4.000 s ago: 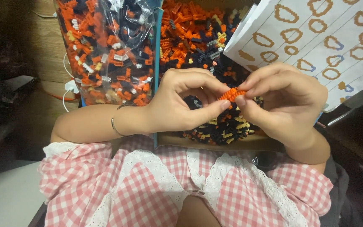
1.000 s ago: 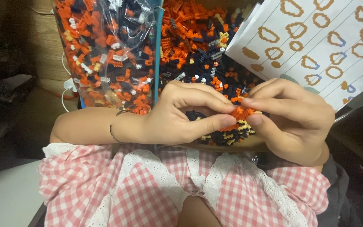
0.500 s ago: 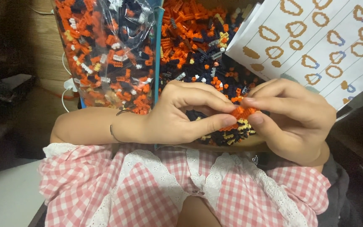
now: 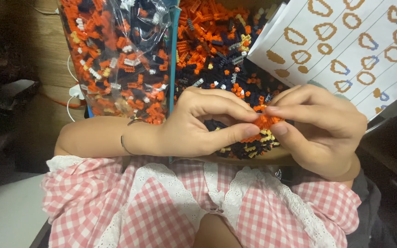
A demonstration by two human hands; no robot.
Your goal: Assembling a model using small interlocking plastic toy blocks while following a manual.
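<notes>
Dim room, edges falling into shadow. Wooden surface (image 4: 47, 59) at upper left, brown, warmly lit. White cable (image 4: 72, 98) and white plug lying on it. Dark furniture or shelf (image 4: 5, 105) at far left, details lost in shade. Pale floor (image 4: 5, 216) at lower left, plain, light grey. Right side dark, shapes unclear. Light falls from above onto centre, leaving surroundings murky.
</notes>
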